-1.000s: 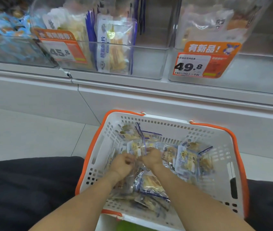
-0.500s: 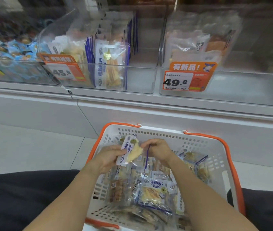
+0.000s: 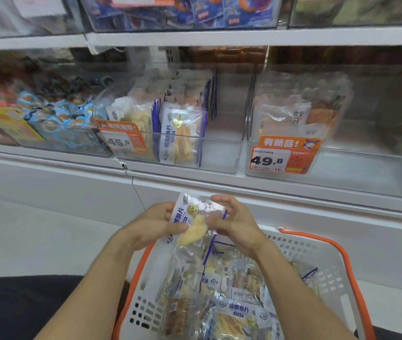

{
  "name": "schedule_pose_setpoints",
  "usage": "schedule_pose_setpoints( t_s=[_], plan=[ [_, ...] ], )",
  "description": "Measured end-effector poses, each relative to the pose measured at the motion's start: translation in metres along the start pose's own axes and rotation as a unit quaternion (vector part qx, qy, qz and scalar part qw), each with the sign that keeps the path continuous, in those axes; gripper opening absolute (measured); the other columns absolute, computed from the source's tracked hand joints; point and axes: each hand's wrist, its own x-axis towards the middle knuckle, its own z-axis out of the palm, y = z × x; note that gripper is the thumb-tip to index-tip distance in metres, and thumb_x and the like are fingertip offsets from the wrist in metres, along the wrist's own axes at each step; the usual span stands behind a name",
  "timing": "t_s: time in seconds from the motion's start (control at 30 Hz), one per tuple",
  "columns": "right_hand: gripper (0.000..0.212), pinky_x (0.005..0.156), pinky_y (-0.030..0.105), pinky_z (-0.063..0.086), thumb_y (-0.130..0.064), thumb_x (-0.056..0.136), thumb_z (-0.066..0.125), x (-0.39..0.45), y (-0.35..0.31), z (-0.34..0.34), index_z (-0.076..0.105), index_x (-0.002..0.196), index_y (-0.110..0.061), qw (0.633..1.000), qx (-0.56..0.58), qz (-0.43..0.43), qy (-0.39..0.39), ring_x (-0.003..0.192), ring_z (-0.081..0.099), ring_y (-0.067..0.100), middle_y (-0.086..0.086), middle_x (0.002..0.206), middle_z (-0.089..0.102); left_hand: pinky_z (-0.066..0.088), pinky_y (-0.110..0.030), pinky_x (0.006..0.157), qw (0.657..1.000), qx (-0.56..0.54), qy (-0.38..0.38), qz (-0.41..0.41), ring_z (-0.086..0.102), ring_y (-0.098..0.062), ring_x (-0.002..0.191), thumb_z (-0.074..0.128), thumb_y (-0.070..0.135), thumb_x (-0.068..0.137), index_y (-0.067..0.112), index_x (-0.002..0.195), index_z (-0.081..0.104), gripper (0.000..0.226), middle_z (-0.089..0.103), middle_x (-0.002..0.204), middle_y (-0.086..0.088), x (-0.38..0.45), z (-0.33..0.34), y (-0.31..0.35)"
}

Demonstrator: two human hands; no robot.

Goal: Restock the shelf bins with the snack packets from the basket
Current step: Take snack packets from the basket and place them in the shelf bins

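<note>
- The left hand (image 3: 154, 223) and the right hand (image 3: 235, 223) share one grip on a single snack packet (image 3: 190, 220): left fingers curl round its printed edge, right fingers pinch its clear side. Neither hand is spread.
- The packet hangs between the two hands, lifted above the near-left rim of the basket (image 3: 337, 273), where many more packets lie loose below the grip.
- Up and ahead of the grip stands the bin (image 3: 219, 155) with the 45.8 tag (image 3: 124, 141), holding upright packets of the same print; that looks like the right home.
- To do it well, I would turn the packet upright, label facing out, before lifting.
- Free room appears to the right of that bin's front packet; slide it in there, matching the row.
- Passing it to one hand should ease the reach over the bin's front wall.
- The film looks slippery and soft, so hold the sealed edge, not the contents.
</note>
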Motion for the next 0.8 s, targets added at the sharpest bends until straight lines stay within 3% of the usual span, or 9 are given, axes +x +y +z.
schedule_pose_setpoints(
  t_s=[0.13, 0.2, 0.23, 0.33, 0.4, 0.47, 0.57, 0.67, 0.8],
  plan=[
    [0.029, 0.071, 0.038, 0.061, 0.001, 0.076, 0.083, -0.008, -0.036, 0.035, 0.067, 0.097, -0.011, 0.993, -0.089, -0.081, 0.003, 0.076, 0.072, 0.022, 0.000, 0.083, 0.073, 0.057, -0.045, 0.091, 0.991, -0.082, 0.068, 0.082, 0.070, -0.035, 0.104, 0.075, 0.006, 0.081, 0.003, 0.119, 0.062, 0.041, 0.075, 0.107, -0.015, -0.015, -0.015, 0.037],
    [0.029, 0.069, 0.032, 0.060, -0.003, 0.079, 0.083, -0.010, -0.063, 0.052, 0.066, 0.089, -0.025, 0.972, -0.160, -0.167, 0.047, 0.072, 0.070, 0.011, -0.013, 0.077, 0.072, 0.055, -0.047, 0.093, 0.980, -0.069, 0.117, 0.143, 0.071, -0.029, 0.104, 0.081, 0.021, 0.074, 0.007, 0.118, 0.062, 0.050, 0.075, 0.108, -0.010, -0.021, -0.023, 0.059],
    [0.032, 0.070, 0.028, 0.059, -0.006, 0.080, 0.083, -0.010, -0.076, 0.059, 0.063, 0.086, -0.029, 0.952, -0.192, -0.224, 0.085, 0.073, 0.069, 0.007, -0.018, 0.076, 0.070, 0.055, -0.041, 0.092, 0.970, -0.043, 0.161, 0.175, 0.071, -0.022, 0.103, 0.083, 0.028, 0.074, 0.011, 0.117, 0.062, 0.051, 0.075, 0.109, -0.005, -0.022, -0.026, 0.069],
    [0.030, 0.074, 0.024, 0.054, -0.006, 0.085, 0.079, -0.012, -0.115, 0.077, 0.055, 0.084, -0.025, 0.853, -0.207, -0.441, 0.188, 0.079, 0.063, 0.009, -0.016, 0.080, 0.062, 0.051, -0.025, 0.085, 0.885, 0.075, 0.389, 0.245, 0.065, -0.005, 0.093, 0.077, 0.023, 0.086, 0.018, 0.110, 0.061, 0.030, 0.068, 0.104, 0.007, -0.020, -0.043, 0.097],
    [0.024, 0.074, 0.020, 0.050, -0.004, 0.088, 0.075, -0.001, -0.134, 0.083, 0.055, 0.087, -0.017, 0.793, -0.240, -0.522, 0.202, 0.081, 0.058, 0.002, -0.015, 0.086, 0.058, 0.047, -0.026, 0.089, 0.828, 0.197, 0.452, 0.266, 0.060, -0.010, 0.101, 0.072, 0.022, 0.088, 0.018, 0.119, 0.058, 0.034, 0.063, 0.113, 0.003, -0.018, -0.059, 0.108],
    [0.022, 0.072, 0.019, 0.048, -0.003, 0.088, 0.072, 0.018, -0.155, 0.085, 0.054, 0.090, -0.014, 0.812, -0.289, -0.474, 0.184, 0.078, 0.056, 0.000, -0.014, 0.084, 0.057, 0.044, -0.034, 0.097, 0.796, 0.333, 0.424, 0.274, 0.054, -0.020, 0.115, 0.072, 0.024, 0.087, 0.015, 0.130, 0.054, 0.048, 0.057, 0.126, -0.003, -0.011, -0.077, 0.114],
    [0.017, 0.071, 0.034, 0.049, -0.012, 0.089, 0.069, 0.056, -0.179, 0.083, 0.053, 0.095, -0.017, 0.852, -0.422, -0.259, 0.169, 0.080, 0.060, 0.015, -0.003, 0.088, 0.062, 0.037, -0.050, 0.109, 0.765, 0.470, 0.354, 0.262, 0.038, -0.027, 0.137, 0.069, 0.027, 0.088, 0.015, 0.144, 0.042, 0.063, 0.043, 0.148, -0.008, -0.003, -0.094, 0.118],
    [0.021, 0.067, 0.031, 0.042, -0.029, 0.090, 0.067, 0.084, -0.192, 0.079, 0.058, 0.088, -0.011, 0.806, -0.564, -0.087, 0.158, 0.080, 0.060, 0.032, 0.011, 0.090, 0.065, 0.018, -0.049, 0.119, 0.764, 0.530, 0.307, 0.203, 0.014, -0.026, 0.152, 0.063, 0.034, 0.091, 0.019, 0.156, 0.024, 0.076, 0.020, 0.164, -0.005, 0.006, -0.102, 0.114],
    [0.029, 0.062, 0.031, 0.043, -0.024, 0.088, 0.069, 0.099, -0.198, 0.076, 0.050, 0.072, -0.009, 0.753, -0.632, -0.036, 0.180, 0.062, 0.052, 0.027, 0.010, 0.078, 0.057, 0.006, -0.044, 0.122, 0.760, 0.525, 0.334, 0.191, 0.008, -0.024, 0.153, 0.062, 0.036, 0.089, 0.021, 0.157, 0.019, 0.082, 0.015, 0.166, -0.004, 0.023, -0.098, 0.107]
  ],
)
